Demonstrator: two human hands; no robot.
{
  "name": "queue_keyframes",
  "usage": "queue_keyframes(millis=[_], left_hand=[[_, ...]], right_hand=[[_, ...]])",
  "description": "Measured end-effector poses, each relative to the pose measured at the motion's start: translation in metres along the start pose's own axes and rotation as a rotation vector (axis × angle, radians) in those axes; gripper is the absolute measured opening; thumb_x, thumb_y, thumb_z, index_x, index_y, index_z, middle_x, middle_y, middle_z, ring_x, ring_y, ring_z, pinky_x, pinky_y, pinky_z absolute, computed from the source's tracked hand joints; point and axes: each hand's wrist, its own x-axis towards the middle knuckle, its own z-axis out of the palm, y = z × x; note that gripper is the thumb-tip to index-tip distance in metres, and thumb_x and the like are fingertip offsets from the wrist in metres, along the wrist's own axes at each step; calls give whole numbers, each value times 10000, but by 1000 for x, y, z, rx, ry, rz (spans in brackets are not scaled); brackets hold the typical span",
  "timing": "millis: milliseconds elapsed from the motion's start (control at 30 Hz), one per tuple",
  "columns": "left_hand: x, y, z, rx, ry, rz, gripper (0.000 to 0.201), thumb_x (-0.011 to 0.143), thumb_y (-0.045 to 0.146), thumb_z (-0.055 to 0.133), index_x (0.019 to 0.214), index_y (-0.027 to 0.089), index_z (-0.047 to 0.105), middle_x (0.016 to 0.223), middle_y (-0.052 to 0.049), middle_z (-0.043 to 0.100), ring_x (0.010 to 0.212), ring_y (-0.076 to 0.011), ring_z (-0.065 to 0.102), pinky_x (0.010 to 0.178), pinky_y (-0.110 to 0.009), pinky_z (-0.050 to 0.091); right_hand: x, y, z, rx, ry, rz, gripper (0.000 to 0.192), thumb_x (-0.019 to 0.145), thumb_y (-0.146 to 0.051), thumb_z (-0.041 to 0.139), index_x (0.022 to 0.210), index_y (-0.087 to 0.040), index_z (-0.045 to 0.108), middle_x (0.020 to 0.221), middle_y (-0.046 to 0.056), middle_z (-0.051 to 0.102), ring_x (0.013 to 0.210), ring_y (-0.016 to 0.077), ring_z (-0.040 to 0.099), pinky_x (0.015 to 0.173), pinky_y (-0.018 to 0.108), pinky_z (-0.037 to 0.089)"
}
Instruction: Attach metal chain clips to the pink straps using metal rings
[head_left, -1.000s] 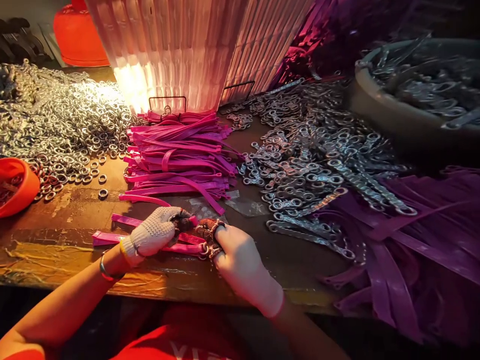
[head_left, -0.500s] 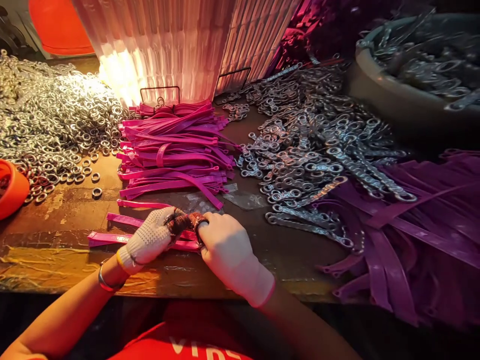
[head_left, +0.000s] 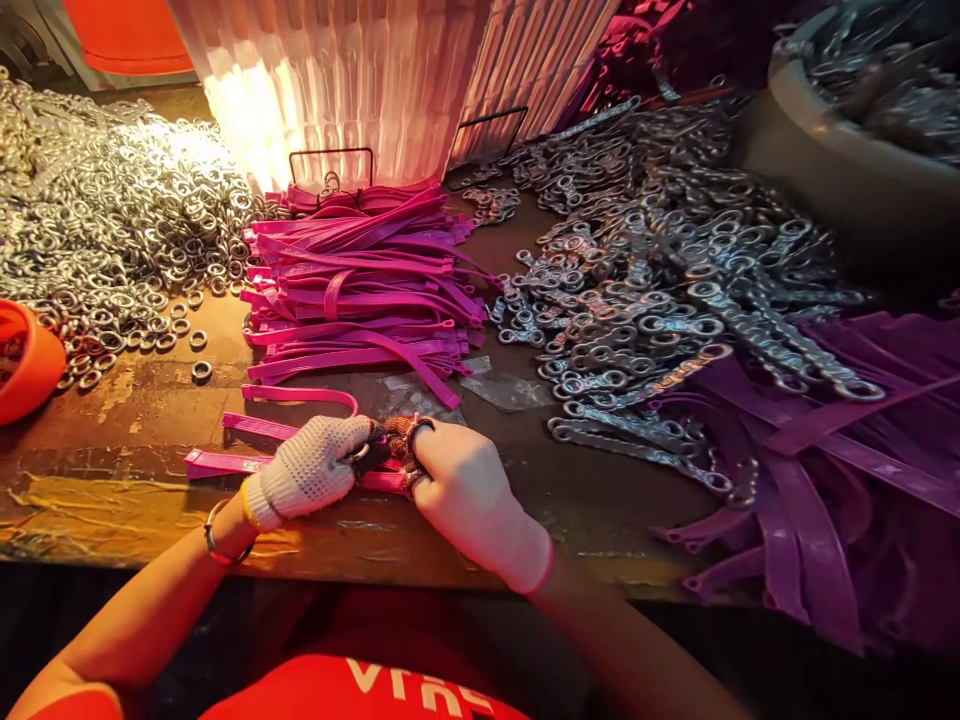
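Observation:
Both hands wear white knit gloves with dark, worn fingertips and meet at the front edge of the worn wooden bench [head_left: 135, 500]. My left hand [head_left: 311, 475] pinches the end of a pink plastic strap [head_left: 221, 462] that lies flat and runs off to the left. My right hand [head_left: 457, 485] grips the same strap end, with a small metal ring [head_left: 420, 428] showing at its fingertips. How ring and strap join is hidden by the fingers. A second loose pink strap [head_left: 300, 395] lies just behind the hands.
A stack of pink straps [head_left: 360, 290] sits mid-bench. Several loose metal rings [head_left: 97, 230] heap at the left beside an orange bowl [head_left: 26, 365]. Metal link pieces [head_left: 645, 290] pile at the right, purple straps [head_left: 840, 470] hang off the right edge, and a ribbed lit screen [head_left: 375, 90] stands behind.
My right hand has drawn in closer to my left, fingertips now pressed together on the strap end. The view shifted slightly; the piles stay put.

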Motion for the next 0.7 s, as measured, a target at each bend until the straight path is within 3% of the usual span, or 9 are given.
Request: queue_keyframes(millis=[133,267,367,467,533,633,700], left_hand=[[3,2,0,-339,-48,-119,206,908,302,511,792,148,585,705,8,585,617,-99,481,574,-211,376],[-1,7,-4,-581,-5,-298,398,908,506,510,704,166,482,549,48,437,443,-59,331,412,-202,224],[-4,10,-4,-645,-31,-319,402,920,496,481,684,171,461,548,46,424,421,-54,307,393,-207,200],[-4,10,1,-534,-20,-299,338,922,419,468,687,176,468,544,45,434,439,-69,338,419,-211,239],[-4,8,5,-349,30,-219,223,881,287,491,691,170,491,592,30,491,516,-85,395,494,-216,299],[-2,5,9,-149,81,-103,89,808,149,501,731,153,546,714,6,573,642,-107,452,611,-230,345],[-1,5,8,-176,66,-116,140,863,188,484,762,148,571,723,8,574,650,-109,455,625,-230,350]], right_hand=[[0,-1,4,-14,88,-98,265,680,-64,510,887,-140,656,849,121,661,771,243,565,702,353,420],[2,10,-4,162,95,-126,551,708,-19,464,1235,-130,575,1088,129,672,982,246,587,851,362,461],[5,13,-8,78,22,-86,459,741,-23,459,1160,-113,622,994,124,688,906,240,599,794,336,445],[8,8,-5,-145,-12,-53,230,748,-38,488,864,-124,667,789,115,648,719,226,553,658,334,372],[10,5,1,-230,19,-57,171,759,-54,500,772,-141,646,752,114,631,677,218,528,622,335,331],[10,4,7,-198,76,-17,170,744,-68,513,803,-143,654,764,109,654,693,223,548,637,329,350],[9,5,5,-114,89,27,291,732,-60,512,971,-120,667,875,118,692,778,239,590,704,327,402]])
